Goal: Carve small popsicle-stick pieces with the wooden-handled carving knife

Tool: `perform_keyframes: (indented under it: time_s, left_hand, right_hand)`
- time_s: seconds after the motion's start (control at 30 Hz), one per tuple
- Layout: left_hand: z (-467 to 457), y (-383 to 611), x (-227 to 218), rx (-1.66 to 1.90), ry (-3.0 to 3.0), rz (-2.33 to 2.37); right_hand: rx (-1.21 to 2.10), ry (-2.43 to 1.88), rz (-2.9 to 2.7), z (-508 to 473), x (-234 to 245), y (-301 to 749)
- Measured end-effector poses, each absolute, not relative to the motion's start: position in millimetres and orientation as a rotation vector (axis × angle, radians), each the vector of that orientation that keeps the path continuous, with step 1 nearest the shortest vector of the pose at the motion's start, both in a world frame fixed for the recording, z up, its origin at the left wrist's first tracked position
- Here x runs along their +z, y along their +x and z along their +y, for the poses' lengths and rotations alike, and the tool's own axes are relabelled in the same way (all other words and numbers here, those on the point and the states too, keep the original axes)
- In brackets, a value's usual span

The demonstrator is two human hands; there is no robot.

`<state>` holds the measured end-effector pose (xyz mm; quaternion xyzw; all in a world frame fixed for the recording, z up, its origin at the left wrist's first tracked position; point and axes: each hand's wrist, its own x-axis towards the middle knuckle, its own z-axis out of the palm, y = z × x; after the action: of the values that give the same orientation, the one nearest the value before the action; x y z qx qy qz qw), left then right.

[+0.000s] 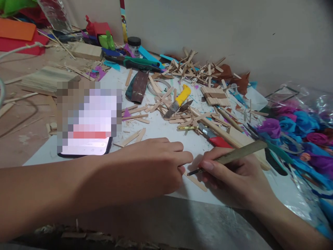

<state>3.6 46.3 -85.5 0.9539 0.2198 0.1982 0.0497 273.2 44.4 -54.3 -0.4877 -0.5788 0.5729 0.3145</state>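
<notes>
My left hand [153, 165] lies knuckles-up on the white sheet [161, 130], fingers curled, fingertips pressing down one end of a thin wooden stick [196, 182]. My right hand [235, 175] is closed around a long olive-coloured tool [234, 155] held like a pen, its dark tip touching the sheet just above the stick, close to my left fingertips. The stick's left end is hidden under my left fingers.
A phone [85, 146] with a lit screen lies left of my hand. Behind are a yellow-handled knife [179, 100], a red-handled cutter [217, 139], scattered wooden sticks [192, 67], a stick bundle [214, 95], green-handled pliers [137, 63], a small jar [134, 44] and paper flowers in plastic [299, 132] at right.
</notes>
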Motion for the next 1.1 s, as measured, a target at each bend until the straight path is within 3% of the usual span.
perform_keyframes:
  time_s: [1.1]
  left_hand:
    - [52.6, 4.8, -63.3, 0.464, 2.942, 0.58]
  right_hand:
    - [1.604, -1.244, -1.361, 49.0, -56.9, 271.7]
